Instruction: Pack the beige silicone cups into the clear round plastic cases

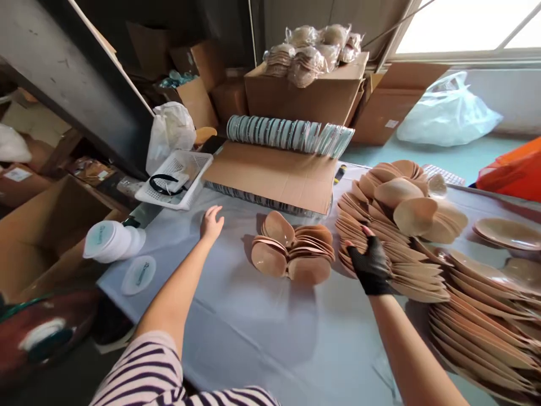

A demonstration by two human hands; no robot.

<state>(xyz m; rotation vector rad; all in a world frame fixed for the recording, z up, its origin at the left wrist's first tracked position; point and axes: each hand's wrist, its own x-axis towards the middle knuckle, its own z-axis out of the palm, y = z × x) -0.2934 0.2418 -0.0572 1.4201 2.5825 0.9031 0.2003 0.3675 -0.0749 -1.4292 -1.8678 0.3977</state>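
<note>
My bare left hand (212,224) is over the table, fingers apart and holding nothing, near the front left of a flat cardboard sheet. A black fingerless glove covers my right hand (372,262), whose thumb and forefinger are spread at the edge of a large pile of beige bra cups (359,225). I see no cup gripped between those fingers; its other fingers are partly hidden. Between my hands a smaller group of stacked bra cups (310,269) sits on the table, arranged in two adjoining rows with shiny inner faces.
A cardboard sheet (270,169) covers packed flat items, with a row of clear packages (287,132) behind. At left are a white basket (198,169) and white rounded cards (105,241). More cup stacks (477,327) fill the right side. A carton (300,96) bears bagged cups.
</note>
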